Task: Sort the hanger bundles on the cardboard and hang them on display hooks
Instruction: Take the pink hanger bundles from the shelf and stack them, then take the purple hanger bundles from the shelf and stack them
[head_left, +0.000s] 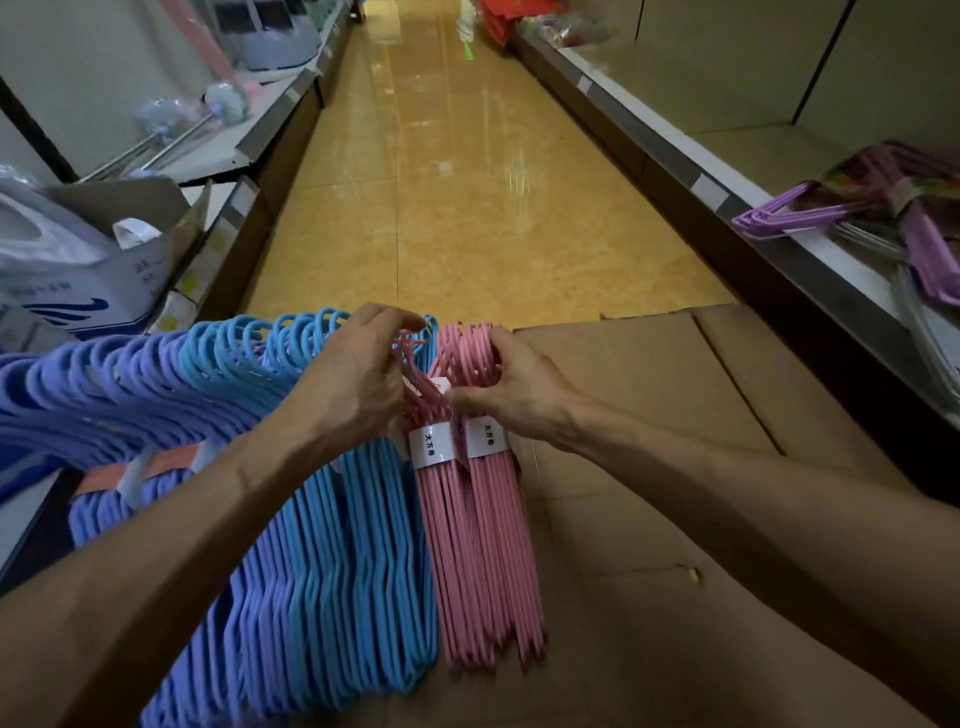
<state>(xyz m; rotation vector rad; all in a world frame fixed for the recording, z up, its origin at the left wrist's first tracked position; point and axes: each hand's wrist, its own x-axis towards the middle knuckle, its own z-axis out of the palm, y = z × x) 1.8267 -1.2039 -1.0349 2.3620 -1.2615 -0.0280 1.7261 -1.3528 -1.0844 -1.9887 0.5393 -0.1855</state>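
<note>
Bundles of hangers stand in a row on edge on the cardboard (675, 519): purple-blue hangers (104, 395) at the left, light blue hangers (358, 561) in the middle, two pink hanger bundles (483, 561) at the right, each with a white paper band. My left hand (358, 374) pinches the hook ends of the left pink bundle, next to the blue ones. My right hand (514, 384) grips the hook end of the right pink bundle, thumb near its band. No display hook is in view.
A tiled aisle floor (457, 197) runs ahead between two shelf units. The right shelf (831, 254) holds a purple hanger bundle (883, 208). The left shelf carries boxes and bags (93, 270) and long-handled brushes (176, 130). Red goods lie at the aisle's far end.
</note>
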